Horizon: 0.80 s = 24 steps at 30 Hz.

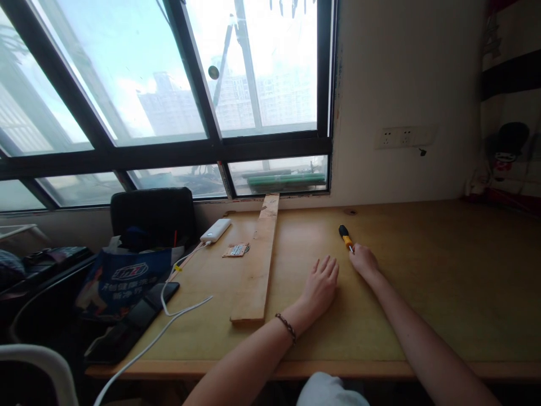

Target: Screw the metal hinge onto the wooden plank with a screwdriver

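My right hand point(364, 261) is closed round the metal shaft end of a screwdriver point(345, 235). The black and yellow handle points away from me toward the wall, and the tip is hidden in my fingers. To its left, my left hand point(321, 286) rests palm down on the wooden table point(422, 316), fingers stretched out and nothing visible in it. A long wooden board point(257, 270) lies flat to the left of that hand, apart from it. Beyond the board is a small packet with a printed label point(236, 250).
A white power bank point(216, 230) with a white cable point(163, 299) lies by the table's left edge, near a dark tablet-like slab point(135, 324). Left of the table are a blue bag point(127, 282) and a black chair point(152, 211). Wall sockets point(404, 136) sit above the table.
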{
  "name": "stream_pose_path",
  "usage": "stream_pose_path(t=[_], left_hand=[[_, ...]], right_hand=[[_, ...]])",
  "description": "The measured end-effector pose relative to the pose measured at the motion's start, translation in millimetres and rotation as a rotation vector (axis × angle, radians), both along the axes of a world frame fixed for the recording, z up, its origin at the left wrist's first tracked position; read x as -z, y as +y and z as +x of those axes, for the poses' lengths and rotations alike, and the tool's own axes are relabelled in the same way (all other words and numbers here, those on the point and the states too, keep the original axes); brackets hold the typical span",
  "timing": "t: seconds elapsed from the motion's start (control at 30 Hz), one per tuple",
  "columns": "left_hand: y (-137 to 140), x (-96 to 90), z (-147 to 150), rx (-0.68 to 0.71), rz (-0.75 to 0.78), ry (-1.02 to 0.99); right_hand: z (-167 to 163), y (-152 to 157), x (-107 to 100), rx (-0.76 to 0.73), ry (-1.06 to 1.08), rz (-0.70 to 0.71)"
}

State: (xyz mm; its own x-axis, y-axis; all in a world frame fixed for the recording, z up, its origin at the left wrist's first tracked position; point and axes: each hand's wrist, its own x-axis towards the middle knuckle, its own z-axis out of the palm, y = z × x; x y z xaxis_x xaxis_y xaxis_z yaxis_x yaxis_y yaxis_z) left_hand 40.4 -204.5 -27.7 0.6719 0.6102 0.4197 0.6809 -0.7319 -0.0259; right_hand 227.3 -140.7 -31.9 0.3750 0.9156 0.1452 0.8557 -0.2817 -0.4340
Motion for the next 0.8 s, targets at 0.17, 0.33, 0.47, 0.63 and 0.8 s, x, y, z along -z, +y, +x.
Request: stream_pose_path(t=[0.17,0.33,0.47,0.63,0.8], left_hand=[[11.6,-8.7,-18.8,-0.081,-0.067,-0.073],[23.7,-7.1,-25.8,-0.215,-0.013,-0.12],[27.1,-8.0,-26.5,-0.313,0.114,-0.151],[25.4,-19.0,-34.4,-0.358,0.195,-0.087],[25.0,-23.6,-37.4,-0.39,0.114,0.008]], right_hand=[[0.5,3.7,0.1,-0.027,0.675,0.104],[-1.6,-4.7,-14.1,-0.306,1.196,-0.049],[-8.9,-17.1,-29.5,-0.656,1.566,-0.36],[-15.0,-25.9,-36.6,-0.803,1.549,-0.503],[-14.4,-25.0,-36.5,-0.744,1.591,-0.518]])
